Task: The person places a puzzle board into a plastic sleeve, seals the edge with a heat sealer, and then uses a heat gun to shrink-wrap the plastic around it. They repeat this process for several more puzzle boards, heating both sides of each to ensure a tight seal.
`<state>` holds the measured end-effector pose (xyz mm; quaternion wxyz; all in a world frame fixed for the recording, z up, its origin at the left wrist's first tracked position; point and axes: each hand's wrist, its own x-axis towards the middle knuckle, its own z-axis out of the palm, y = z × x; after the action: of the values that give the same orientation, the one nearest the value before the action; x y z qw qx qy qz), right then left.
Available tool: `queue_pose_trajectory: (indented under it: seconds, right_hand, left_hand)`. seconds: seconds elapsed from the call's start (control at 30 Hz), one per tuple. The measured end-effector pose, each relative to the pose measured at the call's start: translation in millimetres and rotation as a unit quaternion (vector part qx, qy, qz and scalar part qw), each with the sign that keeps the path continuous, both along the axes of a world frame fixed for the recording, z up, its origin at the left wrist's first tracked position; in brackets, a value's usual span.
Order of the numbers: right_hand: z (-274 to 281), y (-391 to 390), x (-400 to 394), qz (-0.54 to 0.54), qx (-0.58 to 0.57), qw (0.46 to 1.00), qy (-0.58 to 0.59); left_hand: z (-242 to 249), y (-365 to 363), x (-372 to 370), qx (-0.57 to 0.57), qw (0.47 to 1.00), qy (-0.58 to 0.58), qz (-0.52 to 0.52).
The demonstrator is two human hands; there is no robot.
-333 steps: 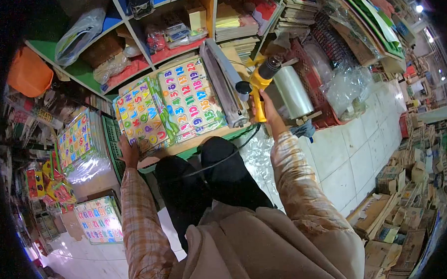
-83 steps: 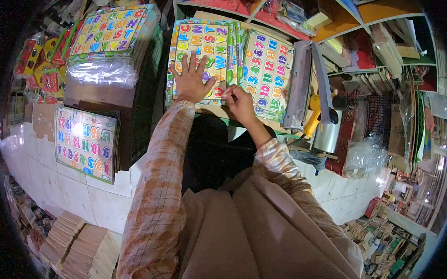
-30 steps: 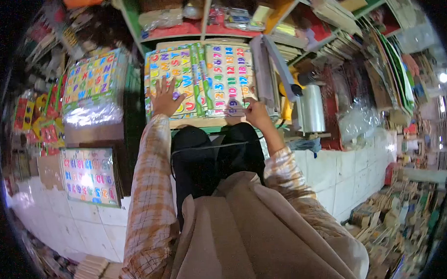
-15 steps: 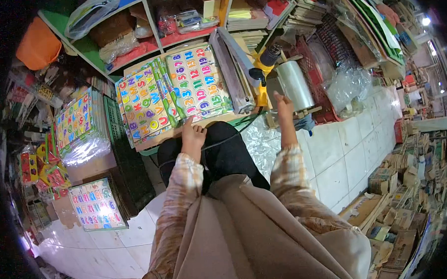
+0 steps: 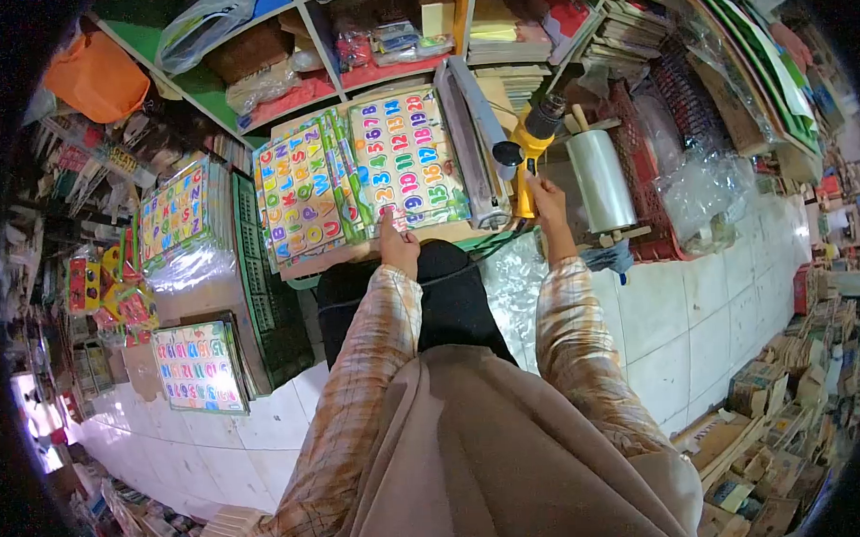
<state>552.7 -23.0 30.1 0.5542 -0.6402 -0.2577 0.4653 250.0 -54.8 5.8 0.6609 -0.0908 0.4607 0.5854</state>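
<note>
Right grip (image 5: 544,193) on heat gun (image 5: 529,161) | film roll (image 5: 608,178) beside | sealer (image 5: 473,144) between it and number puzzle (image 5: 407,160)

Your one camera sits on your head, looking steeply down over your chest and lap, fisheye-wide with dark corners. It faces the low work table (image 5: 392,256) and shelves (image 5: 253,95) ahead, close enough that both your forearms fill the middle of the view.
</note>
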Motion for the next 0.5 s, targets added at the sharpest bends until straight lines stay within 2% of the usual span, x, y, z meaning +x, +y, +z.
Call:
queue_pose_trajectory:
  seconds: [0.07,0.13,0.23,0.27,0.3,0.33,0.37,0.4,0.43,0.47,0.5]
  right_hand:
    - [8,-1,-5,0.014,-0.002,1.0,0.004]
    - [6,1,-6,0.018,0.009,0.999,-0.032]
    - [1,2,-6,0.022,0.024,0.998,-0.055]
    - [2,1,-7,0.02,0.031,0.998,-0.058]
    - [4,0,-7,0.018,0.037,0.997,-0.061]
    - [3,0,-6,0.017,0.024,0.998,-0.061]
    - [2,0,-5,0.017,0.019,0.997,-0.079]
    - [1,1,-4,0.017,0.015,0.995,-0.098]
    - [4,2,-5,0.016,0.011,0.993,-0.117]
    - [6,1,-6,0.026,0.007,0.995,-0.097]
    - [9,1,-7,0.028,0.008,0.995,-0.098]
  left_hand:
    - [-11,-5,4,0.072,0.99,0.119,-0.021]
    - [-11,-2,8,0.069,0.988,0.137,-0.01]
    - [8,9,6,-0.073,0.995,-0.043,0.045]
    - [-5,3,8,0.025,0.994,0.108,-0.027]
    - [-18,-3,11,0.106,0.956,0.264,-0.065]
    - [-14,-3,14,0.14,0.897,0.408,-0.098]
    - [-12,-4,18,0.169,0.814,0.541,-0.13]
    - [-9,-6,18,0.162,0.82,0.527,-0.15]
    - [25,-10,20,0.155,0.826,0.514,-0.17]
    - [-5,3,17,0.144,0.893,0.404,-0.138]
    - [-5,5,18,0.143,0.913,0.365,-0.115]
